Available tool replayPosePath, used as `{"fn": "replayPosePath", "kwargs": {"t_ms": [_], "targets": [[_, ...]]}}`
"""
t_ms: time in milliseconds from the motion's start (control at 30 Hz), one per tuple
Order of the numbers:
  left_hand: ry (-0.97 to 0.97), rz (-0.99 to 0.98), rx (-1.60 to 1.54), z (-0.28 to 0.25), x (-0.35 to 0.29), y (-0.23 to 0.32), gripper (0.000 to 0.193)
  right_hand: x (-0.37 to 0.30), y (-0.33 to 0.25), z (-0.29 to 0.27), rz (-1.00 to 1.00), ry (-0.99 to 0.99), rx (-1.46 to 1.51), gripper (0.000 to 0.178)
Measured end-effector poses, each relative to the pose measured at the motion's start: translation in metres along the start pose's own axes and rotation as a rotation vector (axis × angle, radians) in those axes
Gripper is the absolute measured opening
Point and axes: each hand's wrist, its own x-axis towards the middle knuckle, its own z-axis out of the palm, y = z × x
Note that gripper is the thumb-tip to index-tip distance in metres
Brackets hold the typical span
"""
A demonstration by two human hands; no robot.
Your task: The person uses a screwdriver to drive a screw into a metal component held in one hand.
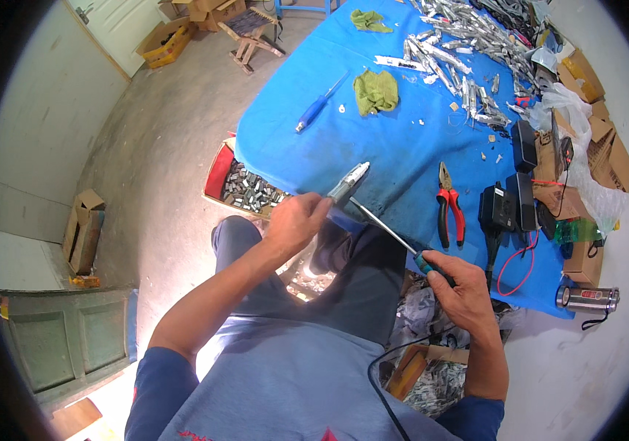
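Observation:
My left hand is closed on the near end of a narrow silver-white piece, which tilts up and to the right over the table edge. What kind of piece it is I cannot tell. My right hand grips the dark teal handle of a screwdriver. Its long metal shaft slants up and left, and the tip is close beside the silver-white piece; whether they touch is unclear. Pliers with red and black handles lie on the blue cloth, farther off than my right hand.
Many similar silver pieces are heaped at the far right. A blue screwdriver and green rags lie farther back. Black boxes with wires and a metal flask sit right. A box of small metal blocks stands left of my knees.

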Motion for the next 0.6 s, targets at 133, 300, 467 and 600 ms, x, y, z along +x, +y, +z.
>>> {"fn": "replayPosePath", "kwargs": {"t_ms": [133,300,467,600], "targets": [[0.035,0.089,0.085,0.002,0.002,0.002,0.032,0.005,-0.004,-0.01,-0.008,0.0,-0.006,0.028],[0.057,0.141,0.123,0.0,0.002,0.0,0.031,0.01,-0.014,-0.028,0.089,-0.04,0.034,0.029],[0.079,0.206,0.168,0.002,0.002,-0.002,0.029,0.02,-0.007,-0.024,0.015,-0.064,0.061,0.029],[0.099,0.238,0.178,0.001,0.001,-0.003,0.027,0.03,-0.008,-0.025,0.038,-0.088,0.064,0.028]]}}
